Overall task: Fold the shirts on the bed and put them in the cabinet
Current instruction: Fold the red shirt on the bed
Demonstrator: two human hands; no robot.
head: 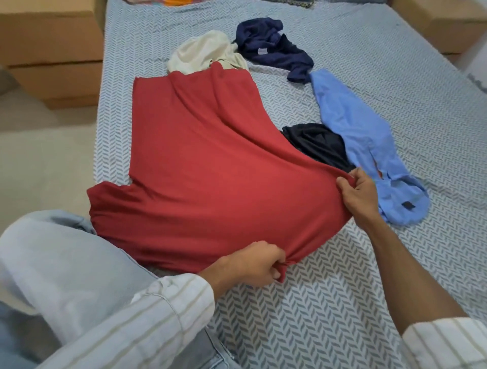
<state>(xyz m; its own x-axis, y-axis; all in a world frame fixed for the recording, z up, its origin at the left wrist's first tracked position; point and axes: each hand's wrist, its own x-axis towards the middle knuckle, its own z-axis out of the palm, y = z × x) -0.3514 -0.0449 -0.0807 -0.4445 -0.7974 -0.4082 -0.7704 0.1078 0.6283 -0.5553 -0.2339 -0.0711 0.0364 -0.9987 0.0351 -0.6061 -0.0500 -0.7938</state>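
Note:
A red shirt [205, 168] lies spread over the patterned bed sheet [342, 289], its near part lifted a little. My left hand [253, 266] grips its near edge in bunched fabric. My right hand [361, 195] pinches the shirt's right corner. Behind the red shirt lie a crumpled cream shirt [203, 52] and a navy shirt [271, 44]. A light blue shirt [361, 142] stretches along the right, and a black garment [319, 144] sits between it and the red shirt, partly covered by both.
My knee in light jeans [60, 263] rests at the bed's left edge. Cardboard boxes [50, 50] stand on the floor to the left, and another box [445, 21] at the far right. More colourful fabric [168, 2] lies at the bed's far end.

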